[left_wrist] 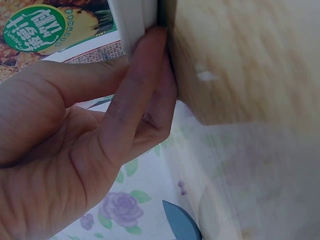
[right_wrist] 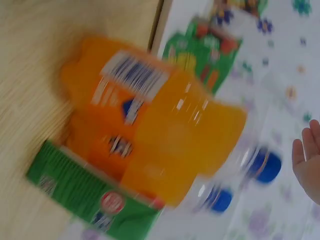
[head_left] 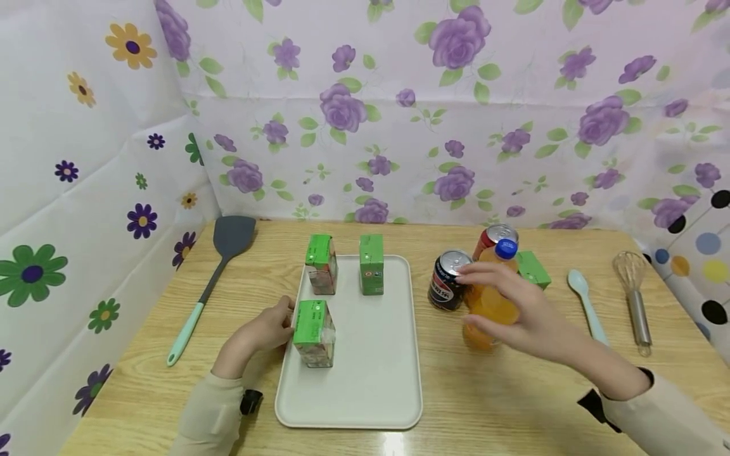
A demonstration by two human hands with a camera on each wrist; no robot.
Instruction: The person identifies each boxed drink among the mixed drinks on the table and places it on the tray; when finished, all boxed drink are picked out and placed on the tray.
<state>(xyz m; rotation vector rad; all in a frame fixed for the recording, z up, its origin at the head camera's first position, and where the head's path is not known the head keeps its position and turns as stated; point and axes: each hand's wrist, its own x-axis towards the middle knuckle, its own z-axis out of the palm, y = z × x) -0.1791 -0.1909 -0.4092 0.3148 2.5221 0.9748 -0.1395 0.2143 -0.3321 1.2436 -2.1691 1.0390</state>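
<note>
At the left edge of a white tray (head_left: 371, 386), my left hand (head_left: 268, 326) pinches the rim between thumb and fingers, seen closer in the left wrist view. Beside it a green juice carton (head_left: 315, 335) stands on the tray. Two more green cartons, one at the left (head_left: 322, 266) and one nearer the middle (head_left: 372, 266), stand at the tray's far end. My right hand (head_left: 527, 310) is in front of an orange drink bottle (head_left: 493, 304), fingers extended and thumb apart, holding nothing. Two blue-capped orange bottles (right_wrist: 170, 125) show in the right wrist view, blurred.
Close to the bottle stand a black cola can (head_left: 445, 282), a red can (head_left: 483, 242) and another green carton (head_left: 533, 269). A spatula (head_left: 211, 282) lies on the left. On the right lie a pale spoon (head_left: 587, 304) and a whisk (head_left: 635, 304). Flowered cloth (head_left: 342, 145) hangs behind the table.
</note>
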